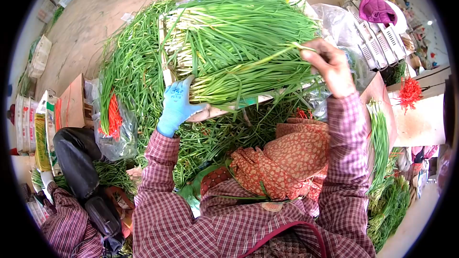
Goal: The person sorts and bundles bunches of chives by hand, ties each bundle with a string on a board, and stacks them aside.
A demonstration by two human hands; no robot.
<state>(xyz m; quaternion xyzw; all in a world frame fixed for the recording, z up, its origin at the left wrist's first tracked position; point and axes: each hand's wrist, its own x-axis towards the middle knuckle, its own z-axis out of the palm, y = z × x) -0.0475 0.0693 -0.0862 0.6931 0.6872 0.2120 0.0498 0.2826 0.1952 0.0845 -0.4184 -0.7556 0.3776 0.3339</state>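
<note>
A large pile of long green stalks with pale ends (pixel 239 33) lies across a board (pixel 210 113) in front of me. My left hand (pixel 176 105), in a light blue glove, rests at the near left corner of the pile, fingers spread against the pale ends and the board's edge. My bare right hand (pixel 330 64) is raised at the pile's right side, thumb and fingers pinched on the tip of a yellowish stalk (pixel 282 53), which stretches left over the green ones.
Loose greens (pixel 138 43) heap left of the board. Red ties (pixel 114 117) lie at the left, and more (pixel 410 93) hang at the right. White crates (pixel 382 43) stand at the upper right. Another person's dark-clad knee (pixel 76 157) is at the lower left.
</note>
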